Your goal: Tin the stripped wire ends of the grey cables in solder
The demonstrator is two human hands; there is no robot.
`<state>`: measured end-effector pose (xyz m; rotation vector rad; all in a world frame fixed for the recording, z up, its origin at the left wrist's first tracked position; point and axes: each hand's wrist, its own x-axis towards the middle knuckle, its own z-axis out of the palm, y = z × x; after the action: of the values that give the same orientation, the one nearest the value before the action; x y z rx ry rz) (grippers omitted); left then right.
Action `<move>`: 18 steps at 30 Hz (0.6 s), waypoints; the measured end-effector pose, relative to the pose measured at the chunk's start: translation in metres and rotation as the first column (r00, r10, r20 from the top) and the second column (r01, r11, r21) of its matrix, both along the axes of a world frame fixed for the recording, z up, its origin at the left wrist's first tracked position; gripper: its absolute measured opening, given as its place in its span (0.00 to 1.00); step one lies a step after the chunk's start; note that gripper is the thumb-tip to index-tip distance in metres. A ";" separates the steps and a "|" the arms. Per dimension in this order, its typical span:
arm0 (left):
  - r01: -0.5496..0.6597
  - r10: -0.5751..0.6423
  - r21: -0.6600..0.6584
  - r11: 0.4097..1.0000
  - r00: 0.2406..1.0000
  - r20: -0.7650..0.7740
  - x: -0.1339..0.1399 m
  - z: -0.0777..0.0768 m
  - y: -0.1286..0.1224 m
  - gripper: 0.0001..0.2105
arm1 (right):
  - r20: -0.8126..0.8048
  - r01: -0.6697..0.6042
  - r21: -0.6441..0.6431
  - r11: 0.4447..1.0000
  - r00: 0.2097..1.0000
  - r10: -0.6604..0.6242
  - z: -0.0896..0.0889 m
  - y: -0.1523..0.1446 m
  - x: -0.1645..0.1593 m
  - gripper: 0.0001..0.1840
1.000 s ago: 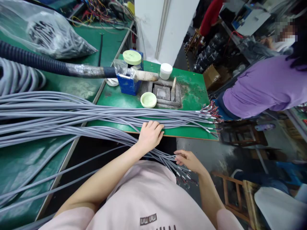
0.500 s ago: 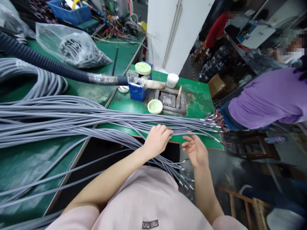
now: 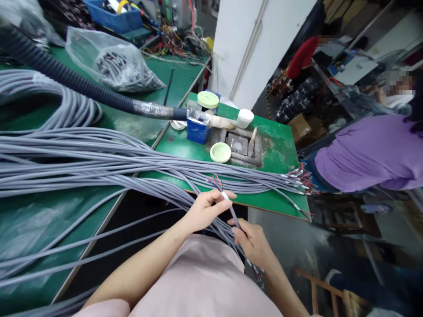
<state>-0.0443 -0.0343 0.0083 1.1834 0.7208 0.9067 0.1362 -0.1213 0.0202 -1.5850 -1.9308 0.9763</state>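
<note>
Between my hands a grey cable (image 3: 234, 215) slants up, its end fanned into thin coloured wires above a white band. My left hand (image 3: 208, 208) pinches it near the white band. Lower down, my right hand (image 3: 249, 237) has its fingers closed around the same cable. Behind them, a thick bundle of grey cables (image 3: 185, 165) runs across the green table, with stripped wire ends (image 3: 302, 178) at the right edge. More grey cables hang below the table edge, their ends (image 3: 254, 269) partly hidden by my right hand.
A solder-pot-like square well (image 3: 239, 144) is set in the table, with a brush-like tool (image 3: 253, 140) on it. Near it are a pale green dish (image 3: 220, 152), a white jar (image 3: 245, 118) and a black hose (image 3: 109, 97). A person in purple (image 3: 366, 154) sits at the right.
Both hands have come off the bundle on the table and closer to my body. A single cable end is now held up between them. My right hand has gone from open to closed.
</note>
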 end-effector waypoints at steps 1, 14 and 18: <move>-0.020 0.022 -0.066 0.998 0.999 0.025 0.000 0.001 0.001 0.15 | 0.007 -0.009 -0.019 1.000 1.000 0.009 -0.002 -0.001 -0.002 0.15; 0.072 -0.010 -0.294 0.953 0.978 0.207 0.016 -0.006 -0.009 0.15 | -0.225 0.086 -0.007 0.996 0.971 -0.085 -0.004 0.011 -0.010 0.12; -0.095 0.182 -0.363 0.927 0.960 0.213 0.009 -0.011 -0.003 0.12 | -0.266 0.112 -0.034 0.993 0.957 -0.117 -0.004 0.012 -0.010 0.12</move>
<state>-0.0356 -0.0377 -0.0024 0.6969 0.7358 0.9750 0.1261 -0.1091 0.0159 -1.4714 -1.6335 1.1005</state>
